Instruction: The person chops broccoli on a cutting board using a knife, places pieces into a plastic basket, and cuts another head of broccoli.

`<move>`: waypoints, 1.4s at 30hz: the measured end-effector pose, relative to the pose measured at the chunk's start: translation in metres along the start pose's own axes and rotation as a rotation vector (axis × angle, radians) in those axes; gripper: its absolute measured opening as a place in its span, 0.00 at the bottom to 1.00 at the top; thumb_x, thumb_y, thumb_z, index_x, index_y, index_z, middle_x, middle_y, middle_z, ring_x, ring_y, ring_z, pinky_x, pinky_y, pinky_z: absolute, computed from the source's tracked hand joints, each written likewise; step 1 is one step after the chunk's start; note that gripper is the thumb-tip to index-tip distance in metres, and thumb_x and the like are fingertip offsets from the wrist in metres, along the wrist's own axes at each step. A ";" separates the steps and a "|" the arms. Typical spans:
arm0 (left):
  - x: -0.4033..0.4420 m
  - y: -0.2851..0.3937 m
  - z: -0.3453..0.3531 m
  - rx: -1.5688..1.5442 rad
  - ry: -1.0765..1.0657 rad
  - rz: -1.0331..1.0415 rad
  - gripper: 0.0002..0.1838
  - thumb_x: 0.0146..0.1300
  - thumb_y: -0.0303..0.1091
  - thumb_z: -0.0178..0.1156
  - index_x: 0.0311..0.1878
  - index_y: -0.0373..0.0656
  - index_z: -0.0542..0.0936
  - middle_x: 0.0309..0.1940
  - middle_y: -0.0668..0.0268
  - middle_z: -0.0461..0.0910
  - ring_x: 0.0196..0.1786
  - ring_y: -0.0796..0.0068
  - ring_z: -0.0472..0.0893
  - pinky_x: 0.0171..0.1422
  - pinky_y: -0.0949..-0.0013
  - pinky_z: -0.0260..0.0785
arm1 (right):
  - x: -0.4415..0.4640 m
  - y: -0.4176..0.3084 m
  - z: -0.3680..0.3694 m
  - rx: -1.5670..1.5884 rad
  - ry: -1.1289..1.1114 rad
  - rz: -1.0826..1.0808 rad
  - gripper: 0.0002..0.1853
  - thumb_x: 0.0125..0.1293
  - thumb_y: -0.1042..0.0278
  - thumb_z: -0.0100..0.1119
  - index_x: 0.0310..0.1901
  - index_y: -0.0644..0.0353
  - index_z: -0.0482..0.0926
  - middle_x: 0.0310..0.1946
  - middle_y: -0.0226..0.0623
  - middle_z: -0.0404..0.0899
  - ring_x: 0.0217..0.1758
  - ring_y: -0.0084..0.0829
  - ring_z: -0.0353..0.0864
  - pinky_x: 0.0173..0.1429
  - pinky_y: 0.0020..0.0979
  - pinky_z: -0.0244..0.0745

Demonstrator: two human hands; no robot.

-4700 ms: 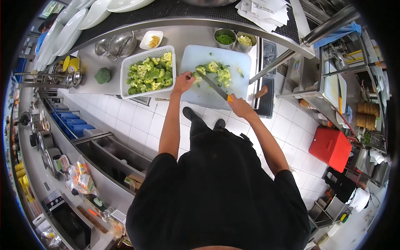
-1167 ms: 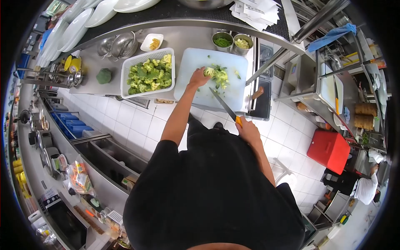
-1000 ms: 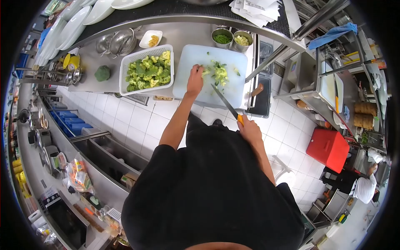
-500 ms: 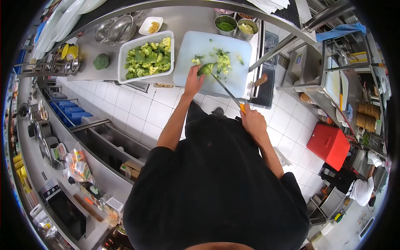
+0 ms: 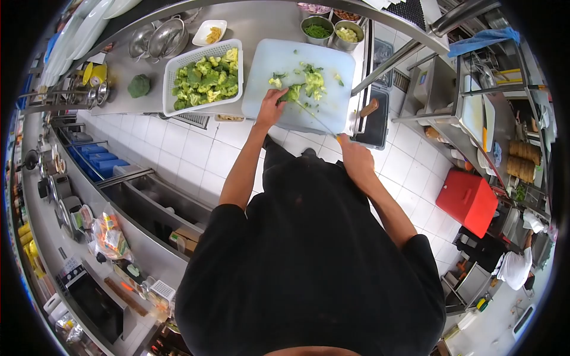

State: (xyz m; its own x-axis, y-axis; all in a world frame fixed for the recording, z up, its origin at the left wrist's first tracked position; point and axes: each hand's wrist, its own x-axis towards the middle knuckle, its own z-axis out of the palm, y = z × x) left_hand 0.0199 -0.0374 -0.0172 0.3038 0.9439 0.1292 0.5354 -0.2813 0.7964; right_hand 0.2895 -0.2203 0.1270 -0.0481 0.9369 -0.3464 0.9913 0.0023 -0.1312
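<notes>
On the pale cutting board (image 5: 267,59), my left hand (image 5: 272,108) is closed on a piece of broccoli (image 5: 292,94). My right hand (image 5: 357,159) grips the yellow handle of a knife (image 5: 319,120), whose blade reaches up and left to the broccoli. Cut florets and green scraps (image 5: 313,81) lie on the board beyond the blade. To the left of the board, a white plastic basket (image 5: 169,89) holds many cut broccoli florets (image 5: 205,80). A whole broccoli head (image 5: 139,86) sits on the steel counter farther left.
Metal tubs of chopped green vegetable (image 5: 317,29) and pale pieces (image 5: 346,35) stand behind the board. A small white dish (image 5: 209,32) and steel bowls (image 5: 168,38) are at the back. A steel post (image 5: 386,68) rises at right. Another person (image 5: 514,267) is at far right.
The knife has tilted and its blade now shows edge-on as a thin line, with my right hand slightly up and left. My left hand stays on the broccoli. The whole view has shifted slightly.
</notes>
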 end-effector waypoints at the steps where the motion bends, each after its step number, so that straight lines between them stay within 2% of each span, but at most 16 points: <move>1: 0.001 -0.006 0.002 0.006 0.009 0.026 0.30 0.63 0.21 0.68 0.68 0.50 0.80 0.55 0.54 0.79 0.49 0.56 0.84 0.50 0.62 0.81 | 0.007 -0.001 0.008 0.031 -0.026 0.013 0.10 0.77 0.69 0.50 0.55 0.58 0.68 0.30 0.50 0.86 0.35 0.52 0.90 0.36 0.50 0.85; 3: 0.007 -0.015 0.000 0.025 0.028 0.089 0.29 0.63 0.21 0.67 0.68 0.50 0.80 0.55 0.53 0.79 0.47 0.58 0.84 0.47 0.62 0.81 | 0.032 0.009 0.049 0.093 -0.059 0.017 0.10 0.78 0.67 0.49 0.56 0.59 0.68 0.33 0.53 0.86 0.37 0.56 0.89 0.40 0.54 0.84; 5: 0.010 -0.022 -0.008 0.051 0.040 0.154 0.28 0.64 0.22 0.67 0.68 0.49 0.81 0.52 0.53 0.80 0.46 0.58 0.84 0.47 0.61 0.81 | 0.044 0.018 0.057 0.187 -0.074 -0.016 0.12 0.79 0.65 0.48 0.56 0.60 0.67 0.35 0.55 0.86 0.39 0.59 0.88 0.44 0.57 0.82; 7: 0.011 -0.013 -0.029 0.081 -0.032 0.004 0.23 0.65 0.24 0.66 0.64 0.46 0.82 0.48 0.50 0.83 0.46 0.51 0.85 0.51 0.56 0.79 | 0.043 0.020 0.049 0.320 -0.084 -0.072 0.13 0.80 0.62 0.48 0.57 0.61 0.67 0.37 0.56 0.86 0.42 0.62 0.86 0.47 0.60 0.80; 8: 0.013 -0.006 -0.039 0.097 -0.073 -0.065 0.21 0.65 0.26 0.66 0.62 0.44 0.83 0.45 0.49 0.84 0.46 0.48 0.85 0.53 0.54 0.78 | 0.041 0.021 0.038 0.314 -0.112 -0.053 0.16 0.80 0.57 0.48 0.57 0.61 0.68 0.38 0.56 0.86 0.42 0.62 0.86 0.48 0.60 0.79; 11: 0.009 -0.010 -0.050 0.056 -0.032 -0.248 0.16 0.65 0.33 0.69 0.55 0.40 0.83 0.37 0.48 0.87 0.42 0.46 0.87 0.50 0.53 0.79 | 0.027 0.010 0.009 0.249 -0.091 -0.022 0.16 0.80 0.57 0.50 0.56 0.61 0.68 0.38 0.56 0.86 0.42 0.62 0.86 0.47 0.60 0.79; 14: 0.009 -0.029 -0.047 0.184 -0.068 -0.340 0.15 0.65 0.37 0.70 0.51 0.40 0.83 0.37 0.48 0.87 0.44 0.49 0.88 0.48 0.57 0.79 | 0.006 0.002 0.007 0.151 -0.096 0.014 0.17 0.80 0.55 0.51 0.56 0.61 0.69 0.33 0.56 0.86 0.39 0.60 0.88 0.44 0.58 0.82; 17: 0.008 -0.015 -0.057 0.123 -0.113 -0.339 0.17 0.64 0.39 0.69 0.52 0.41 0.83 0.37 0.47 0.87 0.44 0.49 0.88 0.49 0.57 0.79 | -0.013 -0.004 -0.002 0.099 -0.087 0.004 0.16 0.80 0.55 0.50 0.56 0.60 0.69 0.29 0.54 0.86 0.35 0.59 0.88 0.40 0.56 0.83; 21: 0.006 -0.031 -0.049 0.093 -0.046 -0.276 0.18 0.65 0.39 0.67 0.56 0.42 0.84 0.37 0.47 0.87 0.43 0.53 0.87 0.49 0.57 0.78 | -0.013 -0.010 0.003 0.087 -0.043 -0.056 0.15 0.80 0.56 0.50 0.55 0.60 0.69 0.26 0.51 0.85 0.31 0.57 0.88 0.35 0.55 0.84; 23: 0.002 -0.042 -0.047 0.058 -0.004 -0.258 0.19 0.66 0.38 0.66 0.58 0.42 0.84 0.38 0.48 0.87 0.42 0.55 0.87 0.49 0.57 0.78 | -0.003 -0.013 0.011 0.093 0.006 -0.066 0.15 0.80 0.56 0.51 0.55 0.59 0.69 0.25 0.51 0.85 0.31 0.56 0.89 0.35 0.54 0.84; 26: -0.003 -0.055 -0.054 0.078 -0.133 -0.231 0.17 0.67 0.37 0.65 0.57 0.43 0.85 0.40 0.49 0.84 0.43 0.51 0.86 0.50 0.57 0.79 | 0.019 -0.011 0.026 0.078 0.051 -0.083 0.15 0.79 0.57 0.52 0.55 0.59 0.69 0.25 0.50 0.85 0.31 0.54 0.89 0.35 0.52 0.84; 33: -0.018 -0.050 -0.078 0.078 0.032 -0.243 0.15 0.69 0.35 0.61 0.55 0.40 0.84 0.34 0.47 0.84 0.38 0.50 0.85 0.48 0.54 0.77 | 0.042 -0.024 0.034 0.052 0.122 -0.180 0.13 0.78 0.59 0.53 0.55 0.58 0.70 0.26 0.48 0.86 0.32 0.53 0.89 0.33 0.50 0.85; 35: -0.020 -0.056 -0.077 0.104 0.103 -0.246 0.15 0.69 0.35 0.60 0.54 0.40 0.84 0.32 0.46 0.84 0.36 0.48 0.84 0.47 0.53 0.76 | 0.049 -0.022 0.028 0.048 0.081 -0.146 0.14 0.78 0.59 0.54 0.55 0.58 0.69 0.27 0.49 0.86 0.33 0.54 0.90 0.34 0.51 0.85; 38: -0.017 -0.066 -0.079 0.165 -0.103 -0.275 0.15 0.69 0.35 0.59 0.54 0.40 0.84 0.31 0.44 0.83 0.35 0.45 0.83 0.45 0.51 0.76 | 0.056 -0.019 0.013 0.082 0.058 -0.099 0.14 0.78 0.58 0.54 0.55 0.58 0.69 0.27 0.51 0.86 0.33 0.55 0.90 0.35 0.53 0.85; 42: -0.019 -0.074 -0.071 0.119 -0.035 -0.192 0.14 0.68 0.36 0.60 0.52 0.43 0.86 0.34 0.47 0.82 0.39 0.47 0.81 0.49 0.52 0.75 | 0.056 -0.015 -0.010 0.180 0.069 -0.061 0.15 0.78 0.57 0.55 0.55 0.57 0.69 0.28 0.55 0.85 0.35 0.60 0.88 0.39 0.57 0.83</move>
State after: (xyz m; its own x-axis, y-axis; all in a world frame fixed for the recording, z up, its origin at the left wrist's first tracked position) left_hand -0.0810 -0.0220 -0.0367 0.2134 0.9761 -0.0406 0.6743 -0.1171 0.7291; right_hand 0.2728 -0.1643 0.1188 -0.0927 0.9588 -0.2687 0.9486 0.0030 -0.3166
